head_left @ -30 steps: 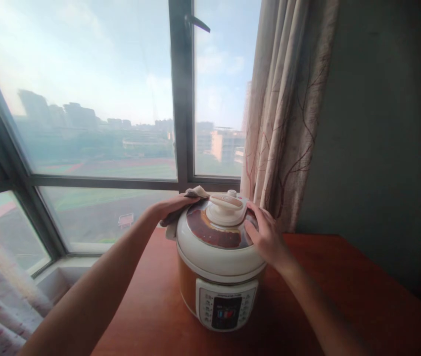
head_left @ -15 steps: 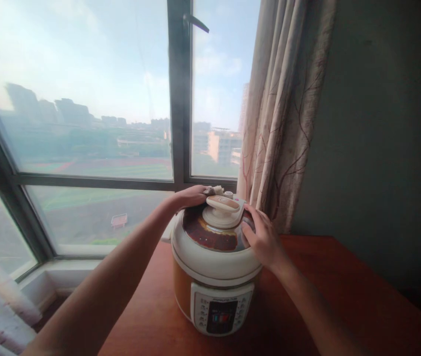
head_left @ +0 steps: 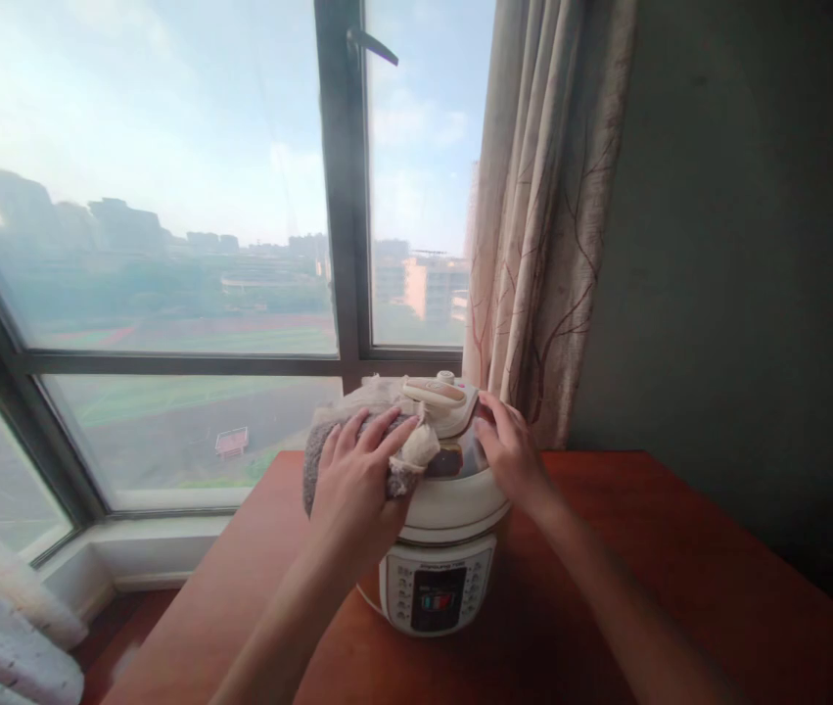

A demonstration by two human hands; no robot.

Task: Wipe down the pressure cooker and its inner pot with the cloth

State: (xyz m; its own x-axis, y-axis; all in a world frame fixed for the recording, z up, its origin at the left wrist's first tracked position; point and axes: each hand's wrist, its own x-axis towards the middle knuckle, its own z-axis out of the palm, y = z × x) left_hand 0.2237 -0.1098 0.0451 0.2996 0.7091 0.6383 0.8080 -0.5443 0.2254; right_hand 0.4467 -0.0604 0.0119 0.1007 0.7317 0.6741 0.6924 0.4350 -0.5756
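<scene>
A white and brown electric pressure cooker [head_left: 452, 504] stands upright, its control panel facing me. My left hand [head_left: 368, 465] presses a fluffy grey and cream cloth [head_left: 319, 460] against the left front of the cooker's lid, fingers spread over the cloth. The lid handle [head_left: 435, 394] rises just beyond those fingertips. On the right side of the lid, my right hand [head_left: 511, 446] holds the cooker steady with bent fingers and thumb. The cloth and left hand hide much of the lid's dark top.
The cooker rests on a reddish-brown wooden table [head_left: 622, 548]. Behind it is a large window with a dark frame [head_left: 347, 196]. A patterned curtain [head_left: 533, 225] hangs at the back right beside a dark wall. Another curtain [head_left: 5, 607] hangs at the lower left.
My left hand has moved from behind the handle to the lid's left front, bringing the cloth toward me. My right hand stays on the lid's right side. The view has shifted slightly.
</scene>
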